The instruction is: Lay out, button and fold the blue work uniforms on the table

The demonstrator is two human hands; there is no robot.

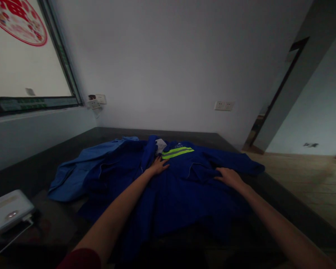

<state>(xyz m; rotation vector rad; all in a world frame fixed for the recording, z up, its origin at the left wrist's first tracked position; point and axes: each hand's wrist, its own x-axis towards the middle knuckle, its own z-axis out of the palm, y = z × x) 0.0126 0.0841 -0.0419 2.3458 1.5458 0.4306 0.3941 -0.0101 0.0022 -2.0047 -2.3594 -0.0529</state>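
A dark blue work jacket (173, 201) lies spread on the dark table, with a yellow-green and grey reflective band (178, 152) across its chest. My left hand (158, 165) rests flat on the jacket's front just below that band, fingers spread. Over at the right side, near the sleeve, my right hand (230, 177) has its thumb and fingers around a fold of the jacket. The fingertips there are partly hidden. A lighter blue garment (75, 175) lies on the left, partly under the jacket. Something white (160, 145) shows at the collar.
At the left on the dark table (210, 137) sits a white box-shaped device (9, 210) with a white cable plugged in. Wall sockets (224, 105) are behind the table. A window (30, 56) is at upper left, and the tiled floor (305, 175) lies beyond the right edge.
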